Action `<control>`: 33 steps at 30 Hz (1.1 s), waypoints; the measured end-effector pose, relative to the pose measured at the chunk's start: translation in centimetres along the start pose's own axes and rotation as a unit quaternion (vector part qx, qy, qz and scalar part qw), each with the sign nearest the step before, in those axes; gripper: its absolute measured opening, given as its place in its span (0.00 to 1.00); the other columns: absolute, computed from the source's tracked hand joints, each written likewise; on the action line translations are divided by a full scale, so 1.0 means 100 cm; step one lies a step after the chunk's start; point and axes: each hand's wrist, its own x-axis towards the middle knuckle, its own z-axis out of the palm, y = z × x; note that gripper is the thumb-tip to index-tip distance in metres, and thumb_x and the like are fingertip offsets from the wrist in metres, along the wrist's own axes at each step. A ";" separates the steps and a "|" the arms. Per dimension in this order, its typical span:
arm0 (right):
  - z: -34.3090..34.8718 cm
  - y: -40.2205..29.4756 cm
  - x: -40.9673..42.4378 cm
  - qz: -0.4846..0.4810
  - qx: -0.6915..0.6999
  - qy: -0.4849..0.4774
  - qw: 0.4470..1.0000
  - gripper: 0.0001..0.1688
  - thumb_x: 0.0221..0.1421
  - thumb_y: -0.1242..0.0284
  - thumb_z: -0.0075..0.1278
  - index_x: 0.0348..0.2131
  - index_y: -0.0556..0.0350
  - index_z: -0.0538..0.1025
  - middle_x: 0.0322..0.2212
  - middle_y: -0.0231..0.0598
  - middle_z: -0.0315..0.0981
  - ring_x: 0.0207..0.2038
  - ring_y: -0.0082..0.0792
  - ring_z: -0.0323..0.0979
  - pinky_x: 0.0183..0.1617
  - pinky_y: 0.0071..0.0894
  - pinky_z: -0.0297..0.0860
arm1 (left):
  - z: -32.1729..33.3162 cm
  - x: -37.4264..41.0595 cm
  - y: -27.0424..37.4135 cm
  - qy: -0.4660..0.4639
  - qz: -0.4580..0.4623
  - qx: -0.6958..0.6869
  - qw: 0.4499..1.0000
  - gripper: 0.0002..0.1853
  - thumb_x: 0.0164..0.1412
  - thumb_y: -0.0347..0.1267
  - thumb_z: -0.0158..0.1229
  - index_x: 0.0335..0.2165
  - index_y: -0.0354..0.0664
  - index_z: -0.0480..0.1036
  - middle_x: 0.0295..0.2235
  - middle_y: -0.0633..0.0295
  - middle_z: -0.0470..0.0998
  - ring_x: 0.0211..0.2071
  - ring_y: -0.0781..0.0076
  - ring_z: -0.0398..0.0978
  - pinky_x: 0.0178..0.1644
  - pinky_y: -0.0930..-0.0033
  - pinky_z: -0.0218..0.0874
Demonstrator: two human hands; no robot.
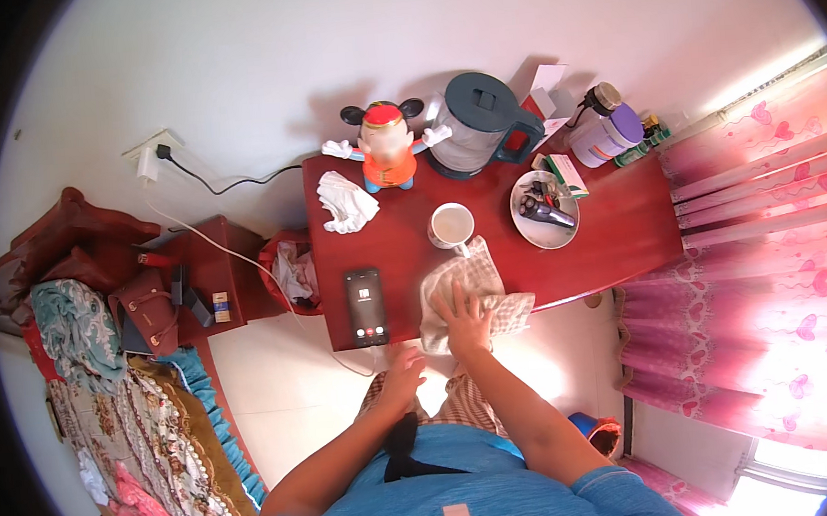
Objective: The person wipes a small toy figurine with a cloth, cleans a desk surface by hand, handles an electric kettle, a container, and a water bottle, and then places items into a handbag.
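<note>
My right hand (467, 319) lies with spread fingers on a beige checked cloth (498, 281), which rests on the red tabletop (399, 252) and hangs over its front edge. My left hand (402, 379) is just off the front edge, below the phone, its fingers loosely bent and holding nothing visible. A black phone (367, 301) with a lit screen lies near the left front corner, a white cable by its lower end. Behind the cloth stands a white mug (451, 226) with some liquid inside, its handle close to the cloth's upper edge.
Crumpled tissue (347, 201), a cartoon mouse figure (386, 148), an electric kettle (473, 128) and a bowl (530, 234) holding a dark shaver-like item stand farther back. A purple-lidded tub (603, 137) and small boxes are at the right. A bin (292, 273) stands left; a pink curtain (766, 262) hangs right.
</note>
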 end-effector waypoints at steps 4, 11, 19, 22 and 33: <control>0.019 0.065 0.001 -0.006 -0.008 0.049 0.999 0.52 0.51 0.74 0.52 0.67 0.15 0.47 0.70 0.30 0.29 0.61 0.42 0.55 0.58 0.61 0.56 | 0.015 0.010 -0.012 0.035 0.049 0.074 0.995 0.29 0.64 0.37 0.53 0.58 0.33 0.58 0.48 0.54 0.72 0.46 0.70 0.71 0.47 0.67 0.66; 0.103 0.366 -0.046 0.436 0.075 -0.082 0.893 0.41 0.60 0.58 0.42 0.68 0.38 0.47 0.58 0.40 0.56 0.59 0.42 0.62 0.58 0.50 0.63 | 0.077 0.045 0.002 0.105 0.217 0.332 0.912 0.31 0.61 0.41 0.56 0.56 0.32 0.62 0.52 0.42 0.71 0.54 0.54 0.70 0.57 0.60 0.61; -0.020 0.346 -0.080 0.172 0.336 0.064 0.924 0.41 0.44 0.66 0.55 0.59 0.48 0.65 0.47 0.58 0.72 0.51 0.57 0.67 0.55 0.50 0.65 | 0.119 0.082 0.054 0.171 0.217 0.648 0.710 0.53 0.46 0.46 0.68 0.61 0.27 0.51 0.64 0.40 0.51 0.66 0.44 0.49 0.67 0.50 0.45; -0.060 0.261 -0.060 0.009 0.347 0.095 0.933 0.40 0.44 0.69 0.56 0.58 0.52 0.65 0.50 0.50 0.71 0.47 0.56 0.69 0.53 0.48 0.66 | 0.129 0.091 0.057 0.165 0.155 0.682 0.696 0.57 0.44 0.48 0.70 0.62 0.27 0.50 0.65 0.40 0.48 0.66 0.45 0.46 0.67 0.49 0.44; 0.006 0.145 0.037 -0.163 0.086 0.123 0.975 0.45 0.45 0.73 0.53 0.62 0.62 0.57 0.65 0.43 0.47 0.50 0.58 0.62 0.55 0.49 0.66 | 0.143 0.113 0.123 0.309 0.239 0.190 0.901 0.51 0.42 0.40 0.73 0.60 0.31 0.56 0.58 0.42 0.61 0.58 0.45 0.61 0.62 0.53 0.54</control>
